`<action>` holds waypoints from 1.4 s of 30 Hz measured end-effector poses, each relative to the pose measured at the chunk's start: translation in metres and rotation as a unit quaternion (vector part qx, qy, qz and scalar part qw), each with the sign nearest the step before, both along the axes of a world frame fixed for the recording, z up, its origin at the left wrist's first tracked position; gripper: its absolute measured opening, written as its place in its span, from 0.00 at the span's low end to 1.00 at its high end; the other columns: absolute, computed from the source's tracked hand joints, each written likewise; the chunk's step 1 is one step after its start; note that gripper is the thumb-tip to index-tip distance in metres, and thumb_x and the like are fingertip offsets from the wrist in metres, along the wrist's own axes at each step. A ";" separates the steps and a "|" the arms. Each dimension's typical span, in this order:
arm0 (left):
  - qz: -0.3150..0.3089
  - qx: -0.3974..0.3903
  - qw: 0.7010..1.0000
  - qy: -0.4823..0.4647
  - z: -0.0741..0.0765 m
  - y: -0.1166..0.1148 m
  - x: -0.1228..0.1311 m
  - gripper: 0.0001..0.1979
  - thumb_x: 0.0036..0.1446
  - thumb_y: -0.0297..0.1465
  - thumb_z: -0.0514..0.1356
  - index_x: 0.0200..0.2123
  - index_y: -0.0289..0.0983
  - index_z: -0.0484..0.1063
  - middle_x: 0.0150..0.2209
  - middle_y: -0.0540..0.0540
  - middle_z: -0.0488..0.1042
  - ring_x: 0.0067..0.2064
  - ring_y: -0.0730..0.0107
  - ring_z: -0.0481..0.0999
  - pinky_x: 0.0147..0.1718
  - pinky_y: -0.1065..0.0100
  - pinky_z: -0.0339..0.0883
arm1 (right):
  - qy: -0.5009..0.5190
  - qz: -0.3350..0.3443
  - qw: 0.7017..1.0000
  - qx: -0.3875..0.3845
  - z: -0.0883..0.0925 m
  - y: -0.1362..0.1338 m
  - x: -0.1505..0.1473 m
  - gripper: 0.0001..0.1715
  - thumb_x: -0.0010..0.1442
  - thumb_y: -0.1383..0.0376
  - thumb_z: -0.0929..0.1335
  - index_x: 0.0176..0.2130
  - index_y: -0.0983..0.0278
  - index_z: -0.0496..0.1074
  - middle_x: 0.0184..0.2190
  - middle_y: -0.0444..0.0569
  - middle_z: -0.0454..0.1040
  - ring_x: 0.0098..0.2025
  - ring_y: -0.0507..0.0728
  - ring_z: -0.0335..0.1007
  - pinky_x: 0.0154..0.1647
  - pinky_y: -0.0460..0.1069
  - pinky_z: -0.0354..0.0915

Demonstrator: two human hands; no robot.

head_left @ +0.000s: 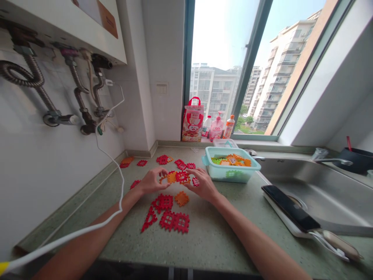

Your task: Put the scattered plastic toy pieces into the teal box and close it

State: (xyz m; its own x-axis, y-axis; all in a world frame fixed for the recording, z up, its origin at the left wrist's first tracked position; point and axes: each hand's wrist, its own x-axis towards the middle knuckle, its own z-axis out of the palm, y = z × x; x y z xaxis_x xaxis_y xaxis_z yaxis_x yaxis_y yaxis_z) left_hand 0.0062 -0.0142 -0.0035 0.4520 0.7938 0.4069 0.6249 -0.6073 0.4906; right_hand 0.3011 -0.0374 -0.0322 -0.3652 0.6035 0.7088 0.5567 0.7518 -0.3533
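My left hand (pixel 153 181) pinches the left side of an orange interlocking plastic tile (pixel 172 178) above the counter. Thumb and fingers of my right hand (pixel 204 187) are closed on a red window-patterned tile (pixel 182 177), which meets the orange one edge to edge. Whether the two are fully locked cannot be seen. Below the hands lie a loose orange tile (pixel 182 198), a joined pair of red window tiles (pixel 174 221), another red group (pixel 162 202) and a red triangular piece (pixel 149 219). More red tiles (pixel 180 165) rest just beyond my fingers.
A light-green plastic tub (pixel 231 174) of mixed tiles stands right of my hands, its lid behind. Farther right are a steel sink (pixel 320 182) and a phone (pixel 291 208) on a white board. A white cable (pixel 119 194) crosses over my left forearm. Bottles (pixel 216 128) line the window.
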 end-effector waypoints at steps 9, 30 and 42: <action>-0.025 -0.022 0.995 -0.094 -0.003 -0.005 0.006 0.18 0.53 0.42 0.69 0.43 0.38 0.78 0.37 0.46 0.78 0.37 0.65 0.74 0.40 0.62 0.71 | 0.155 0.029 0.980 -0.123 0.009 -0.014 -0.015 0.32 0.61 0.56 0.77 0.62 0.56 0.71 0.48 0.51 0.83 0.53 0.63 0.79 0.61 0.60 0.69; -0.108 -0.228 0.917 -0.309 -0.021 -0.012 0.035 0.26 0.52 0.43 0.74 0.50 0.35 0.77 0.46 0.40 0.81 0.44 0.59 0.82 0.42 0.62 0.77 | 0.123 0.026 0.974 -0.189 -0.003 -0.020 -0.038 0.37 0.59 0.56 0.77 0.65 0.53 0.69 0.47 0.47 0.83 0.51 0.62 0.80 0.58 0.57 0.68; -0.092 -0.025 0.995 -0.022 -0.008 -0.004 0.010 0.20 0.62 0.45 0.67 0.52 0.41 0.79 0.52 0.42 0.80 0.54 0.56 0.78 0.57 0.56 0.70 | 0.072 -0.062 0.986 -0.135 -0.001 -0.004 -0.017 0.29 0.61 0.55 0.76 0.59 0.59 0.74 0.56 0.54 0.79 0.56 0.63 0.76 0.58 0.57 0.69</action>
State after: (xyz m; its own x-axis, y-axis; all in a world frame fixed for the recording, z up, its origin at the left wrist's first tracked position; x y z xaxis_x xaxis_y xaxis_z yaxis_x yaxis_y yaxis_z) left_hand 0.0163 -0.0181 -0.0116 0.5741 0.7195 0.3909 0.4834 -0.6831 0.5475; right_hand 0.2842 -0.0412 -0.0329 -0.1830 0.8116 0.5548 0.5678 0.5480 -0.6143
